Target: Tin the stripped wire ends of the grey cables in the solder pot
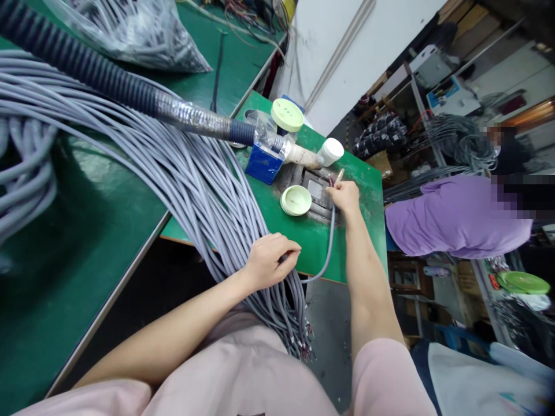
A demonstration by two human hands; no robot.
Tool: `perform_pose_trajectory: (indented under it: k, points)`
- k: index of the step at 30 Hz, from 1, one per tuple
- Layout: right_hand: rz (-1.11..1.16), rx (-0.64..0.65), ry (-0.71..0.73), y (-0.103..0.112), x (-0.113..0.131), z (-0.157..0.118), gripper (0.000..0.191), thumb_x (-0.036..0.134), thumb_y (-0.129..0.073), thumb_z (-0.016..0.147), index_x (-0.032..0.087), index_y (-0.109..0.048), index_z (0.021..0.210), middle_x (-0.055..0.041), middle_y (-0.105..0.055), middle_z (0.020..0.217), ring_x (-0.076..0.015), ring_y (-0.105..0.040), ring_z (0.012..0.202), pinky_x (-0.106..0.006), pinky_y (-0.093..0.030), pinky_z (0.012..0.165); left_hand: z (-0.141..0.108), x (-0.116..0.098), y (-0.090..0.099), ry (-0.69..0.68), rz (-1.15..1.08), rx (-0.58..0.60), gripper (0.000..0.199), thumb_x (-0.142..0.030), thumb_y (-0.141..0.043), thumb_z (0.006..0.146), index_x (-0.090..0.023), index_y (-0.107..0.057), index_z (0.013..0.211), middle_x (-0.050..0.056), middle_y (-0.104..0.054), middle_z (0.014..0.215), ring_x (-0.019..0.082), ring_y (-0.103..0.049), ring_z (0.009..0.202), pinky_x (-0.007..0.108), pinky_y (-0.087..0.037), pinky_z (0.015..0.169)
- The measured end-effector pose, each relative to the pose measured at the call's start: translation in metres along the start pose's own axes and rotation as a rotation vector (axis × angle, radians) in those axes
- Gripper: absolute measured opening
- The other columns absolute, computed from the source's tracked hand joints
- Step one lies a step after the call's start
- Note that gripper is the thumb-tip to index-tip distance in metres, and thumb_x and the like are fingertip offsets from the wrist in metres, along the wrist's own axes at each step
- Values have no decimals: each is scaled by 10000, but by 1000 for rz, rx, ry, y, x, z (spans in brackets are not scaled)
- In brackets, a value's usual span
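Note:
My right hand (346, 196) pinches a grey cable (332, 240) near its end, and thin stripped wires stick up past the fingers. It is over a dark, stained plate (318, 188) on the green table. The cable curves down from that hand toward the large bundle of grey cables (208, 196). My left hand (273, 263) rests on the bundle with its fingers curled; whatever is inside them, if anything, is hidden. A pale green round dish (296, 200) stands left of my right hand. Below, several cable ends with bared coloured wires (303, 346) hang over the table edge.
A ribbed black hose (117, 86) runs to a blue box (264, 163) and a pale nozzle (303, 156). A white jar (332, 151) and a green-lidded tub (287, 115) stand behind. A bag of cables (143, 40) lies back left. A person in purple (455, 216) is at right.

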State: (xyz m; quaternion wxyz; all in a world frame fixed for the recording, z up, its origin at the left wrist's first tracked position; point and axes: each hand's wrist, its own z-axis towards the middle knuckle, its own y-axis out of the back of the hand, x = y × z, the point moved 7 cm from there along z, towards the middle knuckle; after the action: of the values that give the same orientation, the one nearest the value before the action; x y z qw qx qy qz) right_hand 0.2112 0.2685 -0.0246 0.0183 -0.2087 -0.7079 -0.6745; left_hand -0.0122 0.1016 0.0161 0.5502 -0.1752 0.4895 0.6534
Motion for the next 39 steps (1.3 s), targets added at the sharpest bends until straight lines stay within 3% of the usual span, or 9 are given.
perform_pose_trajectory:
  k: [14, 19, 25, 31, 39]
  points:
    - [-27, 47, -16, -19, -2, 12, 162, 274, -595, 675, 186, -588, 539, -59, -588, 655, -190, -517, 662, -300, -338, 619, 1, -1, 1, -25, -31, -14, 90, -140, -541, 822, -182, -621, 830, 5, -635, 653, 119, -531, 589, 254, -395, 614]
    - [30, 1, 4, -5, 1, 6, 224, 300, -603, 670, 187, -522, 494, -17, -487, 568, -160, -454, 609, -293, -302, 592, 0, -1, 2, -31, -28, -20, 77, -129, -553, 818, -173, -616, 825, 4, -629, 650, 115, -523, 586, 252, -391, 611]
    - [439, -100, 180, 41, 4, -43, 394, 363, -619, 687, 183, -372, 438, 50, -286, 474, -90, -307, 502, -266, -227, 524, 0, 0, 2, -31, -31, -37, 79, -137, -546, 833, -173, -617, 825, 5, -641, 662, 111, -532, 590, 250, -402, 612]
    - [774, -101, 278, 65, 2, -112, 197, 281, -668, 727, 167, -611, 576, 14, -571, 636, -124, -508, 630, -269, -377, 641, 1, -2, 3, -48, -3, -38, 67, -140, -559, 841, -169, -617, 826, 0, -636, 657, 103, -529, 581, 243, -405, 597]
    - [882, -103, 283, 66, -7, -159, 153, 260, -680, 777, 176, -667, 649, 4, -585, 684, -128, -527, 670, -277, -400, 650, 2, -5, 3, -61, 47, -44, 73, -155, -555, 852, -159, -624, 829, -4, -609, 626, 99, -539, 574, 228, -418, 579]
